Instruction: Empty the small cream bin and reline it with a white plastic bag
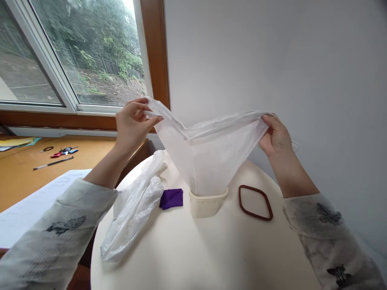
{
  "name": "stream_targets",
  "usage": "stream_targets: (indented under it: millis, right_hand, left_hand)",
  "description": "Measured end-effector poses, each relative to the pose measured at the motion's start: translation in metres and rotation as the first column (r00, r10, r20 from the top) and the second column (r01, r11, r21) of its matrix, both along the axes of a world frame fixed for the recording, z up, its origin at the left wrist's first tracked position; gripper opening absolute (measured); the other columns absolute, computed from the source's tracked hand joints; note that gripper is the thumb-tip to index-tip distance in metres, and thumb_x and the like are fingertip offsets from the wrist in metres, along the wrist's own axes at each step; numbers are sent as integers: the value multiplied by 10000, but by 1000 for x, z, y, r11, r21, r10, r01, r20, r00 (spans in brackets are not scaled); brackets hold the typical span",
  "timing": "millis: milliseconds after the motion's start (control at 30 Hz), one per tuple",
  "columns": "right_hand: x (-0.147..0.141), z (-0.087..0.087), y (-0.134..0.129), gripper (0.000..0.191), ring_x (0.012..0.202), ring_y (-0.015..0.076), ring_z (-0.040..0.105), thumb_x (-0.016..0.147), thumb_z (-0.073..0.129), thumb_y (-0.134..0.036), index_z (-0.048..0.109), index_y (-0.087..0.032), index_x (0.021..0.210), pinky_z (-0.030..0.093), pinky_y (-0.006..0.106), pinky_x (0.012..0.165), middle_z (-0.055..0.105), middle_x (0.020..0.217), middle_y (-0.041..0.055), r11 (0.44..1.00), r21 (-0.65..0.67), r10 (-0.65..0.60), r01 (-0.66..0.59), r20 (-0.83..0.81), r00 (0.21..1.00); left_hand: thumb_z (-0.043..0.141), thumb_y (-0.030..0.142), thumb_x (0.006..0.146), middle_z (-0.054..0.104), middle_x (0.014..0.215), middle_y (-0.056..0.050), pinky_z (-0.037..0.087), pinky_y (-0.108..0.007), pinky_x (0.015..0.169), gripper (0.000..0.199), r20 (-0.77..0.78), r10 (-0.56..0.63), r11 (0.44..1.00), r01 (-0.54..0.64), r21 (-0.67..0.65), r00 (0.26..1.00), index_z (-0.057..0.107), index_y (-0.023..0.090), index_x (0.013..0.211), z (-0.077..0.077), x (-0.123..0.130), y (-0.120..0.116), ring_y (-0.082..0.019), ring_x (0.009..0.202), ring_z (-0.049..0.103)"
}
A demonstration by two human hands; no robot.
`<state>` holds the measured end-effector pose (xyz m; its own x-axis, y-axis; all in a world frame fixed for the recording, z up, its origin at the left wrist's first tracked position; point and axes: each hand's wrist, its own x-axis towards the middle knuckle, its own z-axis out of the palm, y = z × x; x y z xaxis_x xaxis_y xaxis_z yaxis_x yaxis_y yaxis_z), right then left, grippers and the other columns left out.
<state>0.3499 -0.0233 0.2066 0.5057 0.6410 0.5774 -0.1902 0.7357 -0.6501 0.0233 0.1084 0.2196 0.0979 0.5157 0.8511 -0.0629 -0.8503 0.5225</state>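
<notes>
A thin white plastic bag is stretched wide between my two hands, its lower end down inside a small cream bin on the round table. My left hand pinches the bag's upper left corner between thumb and fingers. At the upper right corner, my right hand grips the bag's edge. The bag's rim sags in the middle. To the right of the bin lies a brown rounded-square ring, flat on the table. A folded purple cloth lies just left of the bin.
A crumpled translucent plastic bag covers the left side of the round cream table. Further left, a wooden desk holds papers, a pen and keys. A window and a pale wall stand behind.
</notes>
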Motion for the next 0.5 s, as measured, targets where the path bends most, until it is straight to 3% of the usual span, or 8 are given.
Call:
stream_targets:
  millis: [100,167,300,400,500]
  right_hand:
    - [-28,8,17,213,686,120,566,656,650,-159,463,-229,583,471,317,735,563,642,-63,997,-8,73,-73,41,996]
    - [-51,10,30,175,693,124,575,645,662,-194,491,-225,626,470,322,748,575,654,-58,992,-29,121,-120,69,990]
    - [-95,8,50,188,743,154,597,643,671,-326,524,-208,647,477,310,717,595,659,-30,981,-122,166,-150,136,977]
    - [-111,7,53,218,840,183,598,694,612,-406,594,-191,723,475,315,741,631,740,3,956,-266,192,-122,257,947]
    - [-107,7,47,285,944,189,577,733,577,-424,618,-191,893,452,331,834,643,919,31,964,-264,79,14,337,938]
  left_hand:
    - [748,252,629,491,1264,-46,420,-378,951,310,67,-162,977,170,-131,985,608,170,892,-3,34,-4,-191,1064,542]
    - [754,283,619,528,1238,-72,383,-381,977,442,83,-247,943,259,-208,965,597,168,1016,-9,58,-10,-214,1095,523]
    - [733,379,621,570,1188,-107,408,-342,929,628,22,-504,790,472,-392,863,521,159,1169,-22,95,-27,-244,1134,502]
    - [707,369,652,637,1051,-101,474,-310,789,535,-2,-626,670,537,-513,780,552,151,1116,-29,104,-34,-231,972,595]
    - [687,328,666,680,839,-58,485,-286,675,377,10,-625,620,505,-600,780,621,143,988,-30,101,-30,-182,743,631]
